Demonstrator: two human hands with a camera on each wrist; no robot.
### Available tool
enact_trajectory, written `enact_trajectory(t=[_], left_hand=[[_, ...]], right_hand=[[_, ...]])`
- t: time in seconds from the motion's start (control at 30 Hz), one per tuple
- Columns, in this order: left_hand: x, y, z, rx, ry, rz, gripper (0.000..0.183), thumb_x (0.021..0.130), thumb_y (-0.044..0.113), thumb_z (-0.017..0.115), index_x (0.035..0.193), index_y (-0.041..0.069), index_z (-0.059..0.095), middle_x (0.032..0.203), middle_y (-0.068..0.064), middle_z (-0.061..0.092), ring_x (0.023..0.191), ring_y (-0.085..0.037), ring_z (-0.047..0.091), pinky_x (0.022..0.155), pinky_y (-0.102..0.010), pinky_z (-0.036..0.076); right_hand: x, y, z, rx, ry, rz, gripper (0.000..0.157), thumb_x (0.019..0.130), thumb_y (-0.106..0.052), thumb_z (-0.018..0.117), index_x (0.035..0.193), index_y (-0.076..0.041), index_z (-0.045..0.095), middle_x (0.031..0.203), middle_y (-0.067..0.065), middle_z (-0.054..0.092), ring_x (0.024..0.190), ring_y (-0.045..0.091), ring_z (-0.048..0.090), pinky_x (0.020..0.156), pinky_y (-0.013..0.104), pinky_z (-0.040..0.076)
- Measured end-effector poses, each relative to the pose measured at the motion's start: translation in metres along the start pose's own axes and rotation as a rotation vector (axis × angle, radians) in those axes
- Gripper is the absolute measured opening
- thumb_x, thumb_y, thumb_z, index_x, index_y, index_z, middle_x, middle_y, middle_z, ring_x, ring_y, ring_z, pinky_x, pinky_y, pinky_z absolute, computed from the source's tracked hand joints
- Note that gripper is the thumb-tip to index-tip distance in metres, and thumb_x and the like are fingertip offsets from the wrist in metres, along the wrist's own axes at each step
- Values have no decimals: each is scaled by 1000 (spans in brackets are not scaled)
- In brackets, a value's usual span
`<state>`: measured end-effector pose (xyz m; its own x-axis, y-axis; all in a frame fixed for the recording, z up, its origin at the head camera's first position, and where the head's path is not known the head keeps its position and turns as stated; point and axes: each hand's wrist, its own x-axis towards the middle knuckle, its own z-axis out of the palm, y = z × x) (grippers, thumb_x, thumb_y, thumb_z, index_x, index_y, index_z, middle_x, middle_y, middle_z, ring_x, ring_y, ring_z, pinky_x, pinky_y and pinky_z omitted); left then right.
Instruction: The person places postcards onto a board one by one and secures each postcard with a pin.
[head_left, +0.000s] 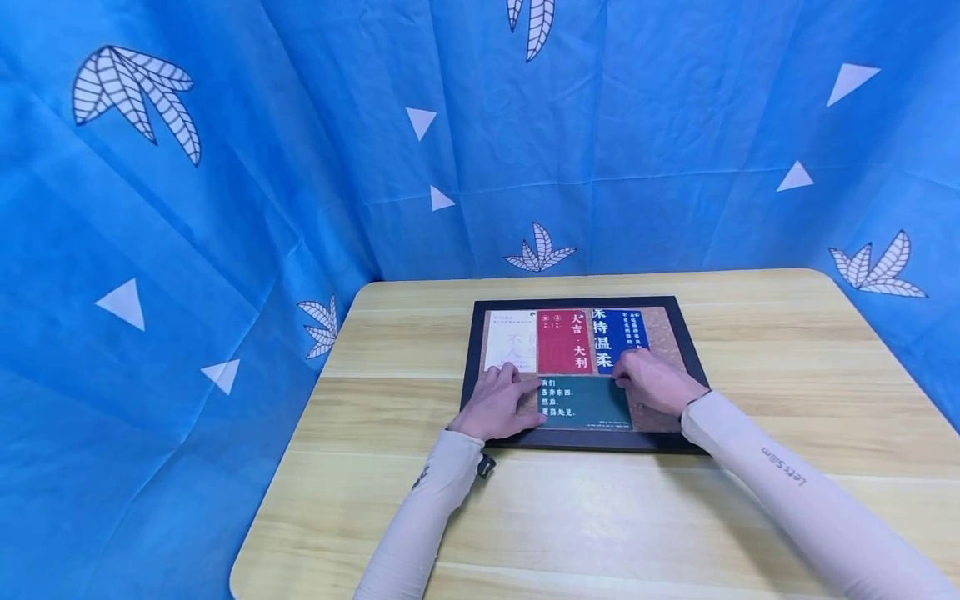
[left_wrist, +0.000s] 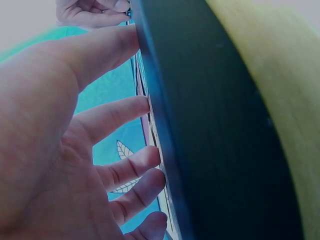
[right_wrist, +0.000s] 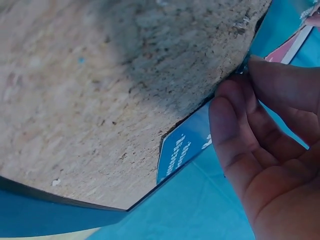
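Note:
A black-framed cork board (head_left: 660, 425) lies on the table with cards on it. My left hand (head_left: 495, 402) spreads over its lower left, with the index finger and thumb pressing the left edge of a green card (head_left: 581, 408) with white writing. At that card's upper right corner, my right hand (head_left: 651, 379) pinches a small pin (right_wrist: 242, 69) between thumb and fingers, mostly hidden by the fingertips. Above the green card lie a white card (head_left: 506, 337), a red card (head_left: 555, 350) and a blue card (head_left: 622, 325), partly covered by the right hand.
The board sits toward the back of a light wooden table (head_left: 600, 517). A blue curtain (head_left: 600, 125) with leaf and triangle prints hangs behind and at the left. Bare cork (right_wrist: 100, 90) shows along the board's right side.

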<state>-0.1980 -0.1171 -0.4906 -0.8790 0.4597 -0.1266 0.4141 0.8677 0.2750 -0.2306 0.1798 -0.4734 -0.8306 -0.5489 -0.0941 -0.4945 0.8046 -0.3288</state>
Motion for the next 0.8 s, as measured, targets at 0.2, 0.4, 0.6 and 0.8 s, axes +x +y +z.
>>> enact_trajectory(t=[0.2,0.4,0.6,0.8], left_hand=[[0,0,0,3,7,8,66,92,56,69,150,27,56,115,-3,51,100,-19,41,87,-33,36],[-1,0,0,2,9,6,67,92,56,69,151,26,56,118,-4,52,101,-19,42,89,-34,37],[-1,1,0,-2,13,8,66,92,56,69,149,26,57,116,-4,52,101,-20,42,88,-34,37],[-1,0,1,1,12,13,64,93,56,69,149,26,58,115,-4,51,101,-20,41,87,-33,36]], right_hand=[[-2,0,-1,24,16,-15,13,93,1,70,100,-3,80,96,11,78,79,16,62,75,33,60],[-2,0,-3,66,3,-3,16,93,3,68,104,-1,79,102,14,78,81,17,64,73,32,58],[-2,0,-2,43,6,-3,14,94,1,69,104,-1,79,103,14,79,83,17,66,79,38,62],[-2,0,-2,27,15,-18,12,93,2,69,96,-5,80,92,8,78,75,15,61,69,29,55]])
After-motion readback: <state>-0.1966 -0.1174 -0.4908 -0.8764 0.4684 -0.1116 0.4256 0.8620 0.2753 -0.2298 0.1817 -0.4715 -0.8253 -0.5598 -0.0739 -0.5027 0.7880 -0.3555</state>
